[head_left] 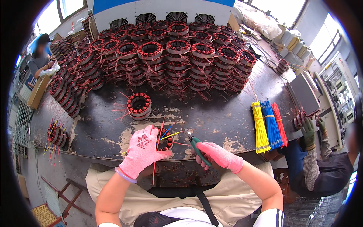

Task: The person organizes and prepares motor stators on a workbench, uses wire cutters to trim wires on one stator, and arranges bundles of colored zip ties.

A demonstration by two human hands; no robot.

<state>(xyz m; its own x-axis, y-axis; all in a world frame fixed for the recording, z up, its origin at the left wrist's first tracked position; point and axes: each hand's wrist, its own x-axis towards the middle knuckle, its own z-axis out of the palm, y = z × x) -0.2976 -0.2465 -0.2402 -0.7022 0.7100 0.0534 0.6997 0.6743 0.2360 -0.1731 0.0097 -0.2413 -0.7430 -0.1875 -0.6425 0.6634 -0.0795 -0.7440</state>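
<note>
My left hand (141, 151), in a pink glove, rests over a round wound motor stator (166, 143) at the near edge of the dark worktable (211, 113) and holds it down. Red, blue and yellow wires stick up from that stator. My right hand (219, 155), also in a pink glove, grips green-handled pliers (197, 147) with the jaws pointing at the stator's wires. One more stator (139, 106) with red leads lies alone on the table beyond my left hand.
Stacks of several stators (170, 64) fill the far half of the table. Yellow, blue and red wire bundles (268, 125) lie at right. A person in green gloves (310, 130) works at right; another person (39, 56) sits far left. A wired stator (56, 133) lies at left.
</note>
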